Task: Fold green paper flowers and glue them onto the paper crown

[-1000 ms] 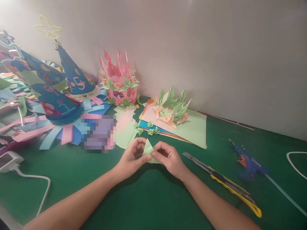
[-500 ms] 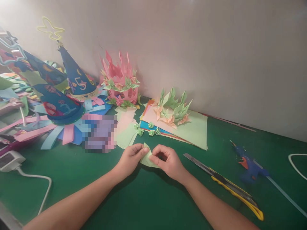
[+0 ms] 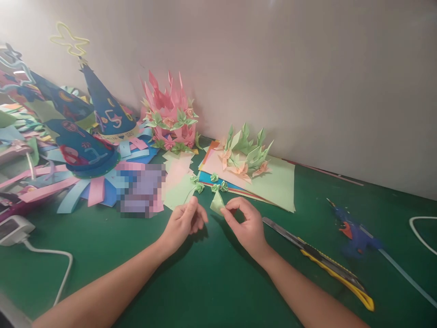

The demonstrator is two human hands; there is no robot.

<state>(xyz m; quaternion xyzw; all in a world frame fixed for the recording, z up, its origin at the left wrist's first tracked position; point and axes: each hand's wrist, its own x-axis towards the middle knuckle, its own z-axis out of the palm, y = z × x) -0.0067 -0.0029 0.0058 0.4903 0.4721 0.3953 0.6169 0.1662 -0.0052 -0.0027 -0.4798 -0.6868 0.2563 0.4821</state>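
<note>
A small folded piece of light green paper (image 3: 217, 204) is pinched between the thumb and fingers of my right hand (image 3: 246, 224). My left hand (image 3: 186, 223) is just to the left of it, apart from the paper, fingers loosely curled and thumb raised, with nothing held. Several small green paper roses (image 3: 215, 187) lie just beyond the folded piece. Behind them a green paper crown with peach flowers (image 3: 247, 155) rests on a stack of coloured sheets (image 3: 282, 182). Cut green and pink paper pieces (image 3: 177, 182) lie beyond my left hand.
On the green table (image 3: 205, 282), a yellow cutter (image 3: 321, 262) and a blue glue gun (image 3: 357, 234) lie at the right. Pink crowns (image 3: 170, 114) stand at the back. Blue cone hats (image 3: 107, 109), paper strips and a white cable (image 3: 70, 262) occupy the left.
My left hand has let go of the green paper and moved slightly left. My right hand has turned the folded piece upright, a little farther right and up.
</note>
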